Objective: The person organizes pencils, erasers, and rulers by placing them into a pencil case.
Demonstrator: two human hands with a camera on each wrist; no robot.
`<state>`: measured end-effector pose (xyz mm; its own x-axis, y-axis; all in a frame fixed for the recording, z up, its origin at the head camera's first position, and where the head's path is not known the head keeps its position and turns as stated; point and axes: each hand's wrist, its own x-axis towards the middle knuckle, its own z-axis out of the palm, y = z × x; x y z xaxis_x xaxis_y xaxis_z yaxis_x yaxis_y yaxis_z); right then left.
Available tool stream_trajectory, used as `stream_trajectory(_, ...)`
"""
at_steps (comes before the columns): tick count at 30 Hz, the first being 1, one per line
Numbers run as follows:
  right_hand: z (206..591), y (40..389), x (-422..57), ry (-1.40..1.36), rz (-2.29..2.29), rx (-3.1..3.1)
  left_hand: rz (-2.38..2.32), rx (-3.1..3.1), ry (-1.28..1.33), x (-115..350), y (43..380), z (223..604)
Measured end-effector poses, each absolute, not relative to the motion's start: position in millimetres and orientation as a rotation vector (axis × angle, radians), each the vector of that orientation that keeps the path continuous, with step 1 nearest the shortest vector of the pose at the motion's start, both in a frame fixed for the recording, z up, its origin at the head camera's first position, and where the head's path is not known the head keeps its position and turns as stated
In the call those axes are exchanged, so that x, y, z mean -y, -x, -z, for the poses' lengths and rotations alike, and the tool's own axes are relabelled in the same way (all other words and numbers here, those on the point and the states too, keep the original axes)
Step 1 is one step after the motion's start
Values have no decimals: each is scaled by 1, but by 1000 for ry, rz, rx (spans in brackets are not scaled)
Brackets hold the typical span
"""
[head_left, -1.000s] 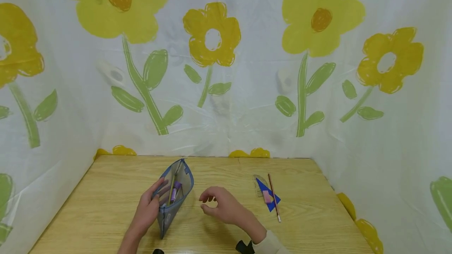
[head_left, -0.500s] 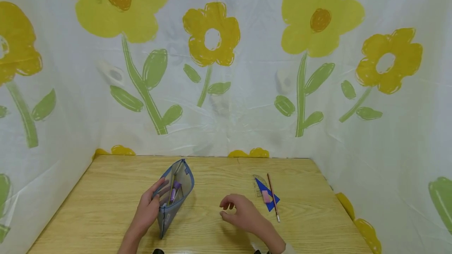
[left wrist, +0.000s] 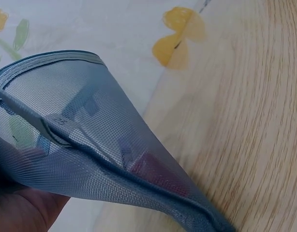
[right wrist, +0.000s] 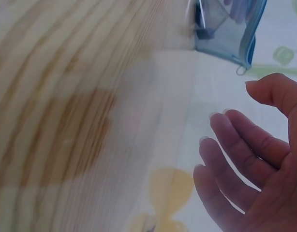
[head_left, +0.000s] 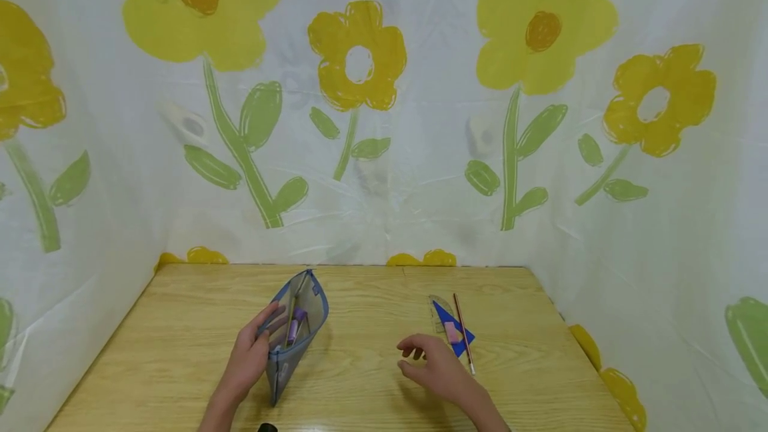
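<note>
In the head view my left hand [head_left: 246, 359] grips the near left side of a blue-edged mesh pencil case [head_left: 291, 362], thumb outside and fingers inside its open mouth. Within it stand a purple and white tube [head_left: 295, 327] and a thin yellowish stick. The left wrist view shows the mesh wall [left wrist: 90, 140] close up, with blurred reddish and blue shapes behind. My right hand [head_left: 443, 369] holds nothing, its fingers loosely bent above the table. Just beyond it lie a blue set square [head_left: 444, 315], a pink eraser [head_left: 451, 333], a clear protractor [head_left: 435, 315] and a pencil [head_left: 465, 335].
The wooden table [head_left: 366, 312] is walled at the back and sides by a white curtain [head_left: 414, 205] with yellow flowers. Part of a black object [head_left: 267, 427] shows at the bottom edge of the head view.
My right hand has moved right, away from the pencil case and toward the set square and pencil. The left hand and the case have stayed nearly still.
</note>
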<state>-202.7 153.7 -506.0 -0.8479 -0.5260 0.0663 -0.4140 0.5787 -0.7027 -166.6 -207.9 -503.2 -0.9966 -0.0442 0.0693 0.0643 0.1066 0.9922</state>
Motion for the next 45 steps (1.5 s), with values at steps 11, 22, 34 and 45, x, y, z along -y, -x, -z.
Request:
stream_trajectory(11,509,201,-180,767,1097,-2795,2049,2273,20,209,168,503)
stream_trajectory(22,509,201,-197,562,1208,-2930,2052,2292,3,209,169,503)
stream_trajectory(34,510,210,-210,290,1240,-3037,2049,2312,-1,208,167,500)
stream_trajectory(45,510,217,-219,163,1025,-3047,2050,2314,-1,207,166,501)
